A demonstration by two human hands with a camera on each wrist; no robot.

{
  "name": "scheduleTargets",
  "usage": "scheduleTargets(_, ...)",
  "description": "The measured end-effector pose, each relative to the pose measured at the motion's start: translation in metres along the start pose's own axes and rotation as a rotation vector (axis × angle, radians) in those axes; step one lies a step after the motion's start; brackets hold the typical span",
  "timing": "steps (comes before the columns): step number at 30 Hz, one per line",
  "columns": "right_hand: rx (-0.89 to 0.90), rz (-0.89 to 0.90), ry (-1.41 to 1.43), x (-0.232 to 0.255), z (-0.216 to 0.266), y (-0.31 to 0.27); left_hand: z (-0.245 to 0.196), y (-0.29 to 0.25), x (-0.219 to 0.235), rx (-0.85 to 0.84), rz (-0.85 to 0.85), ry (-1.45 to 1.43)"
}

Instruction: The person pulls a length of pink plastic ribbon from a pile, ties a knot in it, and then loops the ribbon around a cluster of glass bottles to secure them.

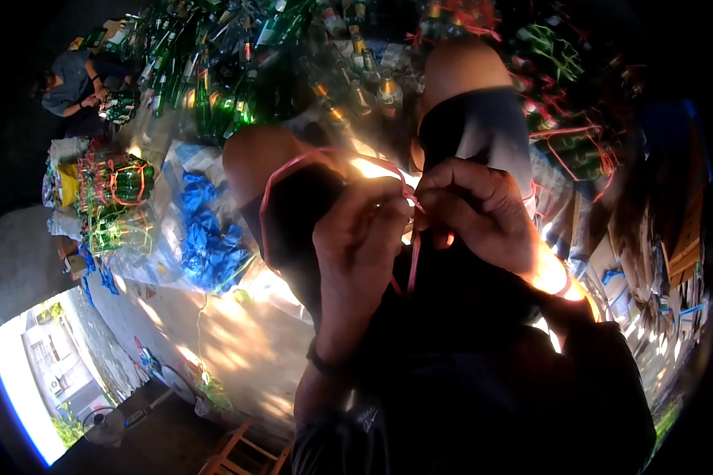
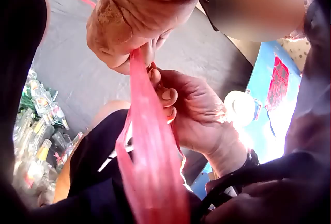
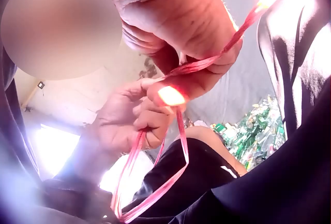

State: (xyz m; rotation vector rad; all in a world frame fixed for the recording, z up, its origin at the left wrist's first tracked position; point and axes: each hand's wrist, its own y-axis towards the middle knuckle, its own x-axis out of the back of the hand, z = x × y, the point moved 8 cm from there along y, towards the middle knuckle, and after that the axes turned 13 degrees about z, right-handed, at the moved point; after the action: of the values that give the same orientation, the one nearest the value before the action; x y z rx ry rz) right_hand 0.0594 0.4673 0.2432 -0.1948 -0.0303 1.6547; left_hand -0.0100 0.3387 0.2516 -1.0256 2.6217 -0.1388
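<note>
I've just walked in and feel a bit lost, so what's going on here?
A person's left hand and right hand pinch a pink string together above the lap, with part of it hanging in a loop. I can't tell whether a knot is tied yet. Ahead lies a big heap of bottles, and off to the left is a bottle bundle bound with red string. Another person is farther off on that side.

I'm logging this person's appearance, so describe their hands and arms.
The left hand and right hand are bare, without gloves. A dark left wristband and a thin, dark right wristband show. The clothing is dark; shadow hides where any sleeves end.
</note>
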Motion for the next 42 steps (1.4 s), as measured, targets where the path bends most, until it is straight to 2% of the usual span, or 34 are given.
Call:
scheduleTargets(2, 0.109, -0.029, -0.018, 0.001, -0.001, 0.001, 0.004, 0.0, 0.003, 0.006, -0.014, -0.02)
scheduleTargets(3, 0.107, -0.029, -0.017, 0.0, -0.001, 0.001, 0.006, 0.0, 0.003, 0.005, -0.01, -0.037)
scheduleTargets(5, 0.026, -0.031, 0.006, -0.003, -0.005, 0.003, 0.008, 0.0, 0.003, 0.007, -0.007, -0.053)
scheduleTargets(9, -0.017, -0.012, -0.068, 0.0, -0.007, 0.003, 0.008, -0.002, 0.003, 0.034, -0.037, -0.031)
scheduleTargets(12, -0.082, 0.077, 0.41, -0.007, -0.017, 0.004, 0.01, -0.001, 0.006, 0.024, -0.039, -0.032)
scheduleTargets(15, -0.173, 0.074, 0.35, -0.004, -0.021, 0.004, 0.012, -0.001, 0.01, 0.02, -0.026, -0.017)
scheduleTargets(19, -0.134, 0.13, 0.313, -0.005, -0.027, 0.005, 0.017, 0.0, 0.009, 0.058, -0.033, -0.012)
scheduleTargets(22, -0.112, 0.128, 0.394, -0.009, -0.027, 0.005, 0.017, 0.0, 0.009, 0.041, -0.025, -0.03)
scheduleTargets(24, 0.016, -0.019, 0.149, -0.002, -0.016, 0.005, 0.015, -0.001, 0.01, 0.046, -0.019, -0.032)
scheduleTargets(25, 0.014, -0.018, 0.149, 0.0, -0.017, 0.006, 0.014, -0.001, 0.01, 0.051, -0.012, -0.034)
scheduleTargets(27, 0.207, 0.021, -0.292, 0.0, 0.002, 0.007, 0.014, -0.001, 0.011, 0.041, -0.021, 0.001)
scheduleTargets(32, 0.147, -0.025, -0.256, 0.004, 0.003, 0.003, 0.014, -0.001, 0.015, -0.043, -0.055, 0.206)
scheduleTargets(34, 0.142, -0.012, -0.263, 0.002, 0.001, 0.005, 0.007, -0.002, 0.014, -0.161, -0.041, 0.418)
scheduleTargets(36, 0.322, -0.093, -0.311, 0.0, 0.014, 0.005, 0.007, -0.003, 0.012, -0.192, -0.039, 0.444)
scheduleTargets(37, 0.321, -0.092, -0.311, 0.0, 0.017, 0.003, 0.005, -0.003, 0.01, -0.225, -0.037, 0.472)
scheduleTargets(39, 0.122, 0.012, -0.239, -0.003, 0.008, 0.004, 0.006, -0.003, 0.01, -0.254, -0.042, 0.493)
scheduleTargets(40, 0.121, 0.013, -0.239, -0.003, 0.005, 0.005, 0.005, -0.004, 0.009, -0.283, -0.046, 0.516)
scheduleTargets(42, 0.242, -0.029, -0.371, -0.001, 0.009, 0.006, 0.009, -0.006, 0.011, -0.259, -0.028, 0.516)
